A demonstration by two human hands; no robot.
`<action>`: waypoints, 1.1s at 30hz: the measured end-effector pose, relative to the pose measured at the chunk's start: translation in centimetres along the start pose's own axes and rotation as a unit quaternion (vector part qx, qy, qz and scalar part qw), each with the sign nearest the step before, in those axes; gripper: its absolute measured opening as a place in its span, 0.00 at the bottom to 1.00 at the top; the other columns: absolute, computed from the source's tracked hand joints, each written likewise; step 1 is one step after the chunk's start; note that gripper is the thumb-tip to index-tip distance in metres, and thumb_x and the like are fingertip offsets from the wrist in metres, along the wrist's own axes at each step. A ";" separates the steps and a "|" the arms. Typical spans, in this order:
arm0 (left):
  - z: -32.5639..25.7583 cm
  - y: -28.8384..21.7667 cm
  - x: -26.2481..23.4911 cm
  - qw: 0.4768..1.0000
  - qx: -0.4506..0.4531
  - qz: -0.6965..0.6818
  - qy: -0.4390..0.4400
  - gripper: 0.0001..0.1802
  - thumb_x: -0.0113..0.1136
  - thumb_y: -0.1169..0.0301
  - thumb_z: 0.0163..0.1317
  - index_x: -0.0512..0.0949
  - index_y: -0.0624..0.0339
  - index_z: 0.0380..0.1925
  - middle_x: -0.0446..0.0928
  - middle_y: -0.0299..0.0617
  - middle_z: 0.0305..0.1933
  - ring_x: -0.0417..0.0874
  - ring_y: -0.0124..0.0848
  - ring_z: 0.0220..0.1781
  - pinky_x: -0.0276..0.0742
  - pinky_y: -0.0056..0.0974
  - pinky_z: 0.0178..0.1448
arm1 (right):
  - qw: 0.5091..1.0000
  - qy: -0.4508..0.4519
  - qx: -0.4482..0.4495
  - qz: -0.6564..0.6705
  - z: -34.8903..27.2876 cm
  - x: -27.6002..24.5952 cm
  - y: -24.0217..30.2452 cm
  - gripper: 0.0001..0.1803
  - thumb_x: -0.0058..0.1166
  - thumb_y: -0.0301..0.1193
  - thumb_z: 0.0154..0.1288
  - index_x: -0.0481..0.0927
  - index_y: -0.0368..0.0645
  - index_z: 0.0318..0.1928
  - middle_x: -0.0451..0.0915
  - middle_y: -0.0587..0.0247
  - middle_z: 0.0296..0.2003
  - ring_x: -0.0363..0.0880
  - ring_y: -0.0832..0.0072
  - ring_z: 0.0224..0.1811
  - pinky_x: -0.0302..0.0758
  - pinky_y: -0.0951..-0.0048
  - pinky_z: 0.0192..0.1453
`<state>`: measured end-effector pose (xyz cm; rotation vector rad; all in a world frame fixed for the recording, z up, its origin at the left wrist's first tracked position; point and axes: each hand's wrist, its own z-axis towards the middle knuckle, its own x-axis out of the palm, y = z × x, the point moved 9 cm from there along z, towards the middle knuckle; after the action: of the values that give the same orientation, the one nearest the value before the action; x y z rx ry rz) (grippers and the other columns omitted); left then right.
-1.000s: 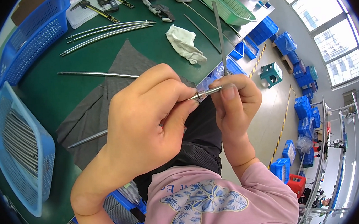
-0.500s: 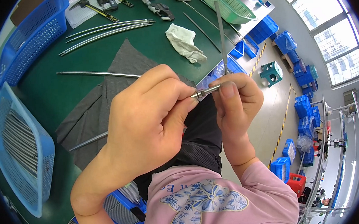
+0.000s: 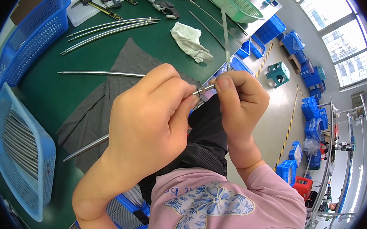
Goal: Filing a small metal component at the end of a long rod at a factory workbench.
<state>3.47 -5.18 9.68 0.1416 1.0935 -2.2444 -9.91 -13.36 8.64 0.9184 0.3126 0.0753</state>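
My left hand (image 3: 151,112) is closed around a shiny metal rod (image 3: 88,147), whose far part sticks out past my wrist at the lower left. The rod's collared end (image 3: 200,90) shows between my two hands. My right hand (image 3: 242,102) is closed, with thumb and finger against the rod's narrow tip. A thin flat metal strip (image 3: 226,39) stands up out of that same hand; its lower part is hidden by the fingers. Under my left hand lies a grey cloth (image 3: 89,104), with another metal rod (image 3: 99,73) across it.
Several curved rods (image 3: 109,30) lie on the green table (image 3: 61,63). At left stand a light blue basket (image 3: 47,179) of rods and a darker blue basket (image 3: 34,44). Calipers (image 3: 95,8), a micrometer (image 3: 163,7), a white cloth (image 3: 190,41) and a green basket (image 3: 233,4) are farther back.
The held rod's rear end now reaches farther to the lower left. Its collared end has tilted upward slightly, and the flat strip has dropped a little and stands straighter.
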 end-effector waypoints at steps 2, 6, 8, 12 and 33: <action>0.1 0.2 0.2 1.000 -0.004 -0.004 0.004 0.09 0.62 0.88 0.47 0.77 0.69 0.30 0.72 0.42 0.27 0.74 0.29 0.23 0.67 0.29 0.25 | 1.000 0.010 0.000 0.010 0.0 0.0 -0.2 0.04 0.61 0.22 0.60 0.80 0.35 0.29 0.73 0.73 0.17 0.64 0.92 0.16 0.58 0.87 0.19; -0.3 1.3 1.5 1.000 -0.018 0.014 0.009 0.07 0.62 0.82 0.47 0.76 0.63 0.27 0.72 0.43 0.28 0.78 0.41 0.24 0.72 0.38 0.26 | 0.996 0.046 0.059 0.048 -0.3 -0.1 -2.3 0.04 0.60 0.23 0.61 0.80 0.34 0.32 0.74 0.73 0.17 0.64 0.92 0.16 0.58 0.86 0.19; -0.8 2.4 2.6 0.999 -0.038 0.018 0.026 0.07 0.63 0.82 0.47 0.76 0.63 0.27 0.72 0.43 0.28 0.77 0.41 0.24 0.72 0.38 0.26 | 0.982 0.086 0.143 0.083 -1.1 0.5 -5.0 0.06 0.58 0.24 0.63 0.81 0.33 0.35 0.74 0.73 0.17 0.64 0.92 0.17 0.58 0.87 0.20; -1.7 5.1 4.4 0.995 -0.076 0.030 0.055 0.07 0.62 0.82 0.47 0.76 0.63 0.27 0.72 0.43 0.28 0.78 0.39 0.25 0.73 0.38 0.27 | 0.976 0.111 0.160 0.101 -2.3 1.1 -9.1 0.06 0.58 0.25 0.64 0.82 0.33 0.37 0.71 0.76 0.17 0.62 0.92 0.20 0.58 0.86 0.22; -3.8 8.8 6.5 0.975 -0.154 0.136 0.080 0.08 0.66 0.80 0.43 0.79 0.59 0.25 0.74 0.37 0.26 0.73 0.35 0.28 0.68 0.38 0.33 | 0.967 0.198 -0.095 -0.128 -8.9 1.0 -7.9 0.29 0.57 0.16 0.43 0.78 0.29 0.53 0.74 0.65 0.19 0.66 0.74 0.12 0.61 0.73 0.21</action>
<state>2.79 -9.62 -1.03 0.3245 1.4027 -1.8229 -12.19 -11.11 -2.85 0.6610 0.7799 0.0480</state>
